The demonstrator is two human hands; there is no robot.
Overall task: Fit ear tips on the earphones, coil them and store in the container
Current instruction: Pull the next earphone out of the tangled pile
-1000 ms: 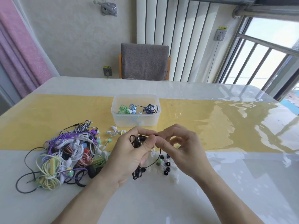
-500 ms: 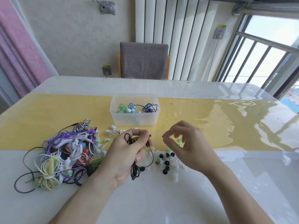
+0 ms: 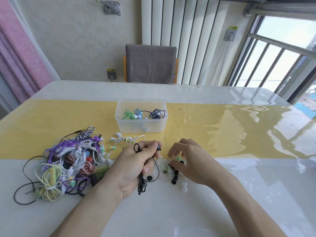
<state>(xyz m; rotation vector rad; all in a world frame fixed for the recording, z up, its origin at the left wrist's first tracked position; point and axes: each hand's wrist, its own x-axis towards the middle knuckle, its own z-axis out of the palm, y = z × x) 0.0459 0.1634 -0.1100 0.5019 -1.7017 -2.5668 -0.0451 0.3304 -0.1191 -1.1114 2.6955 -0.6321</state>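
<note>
One head view. Two bare hands work over a glossy white worktop (image 3: 171, 211) with a yellow band across its middle.

The left hand (image 3: 135, 166), at centre frame, has its grip curled round one black pair of earphones (image 3: 142, 183): thumb and forefinger pinch one black earbud (image 3: 159, 148) at the top, a loop of cable stands up behind the knuckles, and the rest of the cable hangs in a bunch below the palm, its end touching the worktop.

The right hand (image 3: 191, 161), just right of it, reaches down into a scatter of loose ear tips (image 3: 174, 175) lying between the two hands. Its fingers are bent with their ends among the tips; whether its grip holds one of them cannot be told. About six black tips can be counted, at least two green ones, and several clear ones that are too faint to count.

Above the hands, on the yellow band, stands one clear plastic container (image 3: 142, 124), open at the top. In it lie three coiled pairs: one green, one light blue, one dark.

Just in front of the container lies one white pair with a yellow part (image 3: 127, 139). In the lower left of the frame sits one large tangled heap of earphones (image 3: 66, 165), purple, white, pale yellow, red-striped and black; the pairs in it cannot be counted.

At the top centre, beyond the worktop, stands one grey chair (image 3: 150, 64).
</note>
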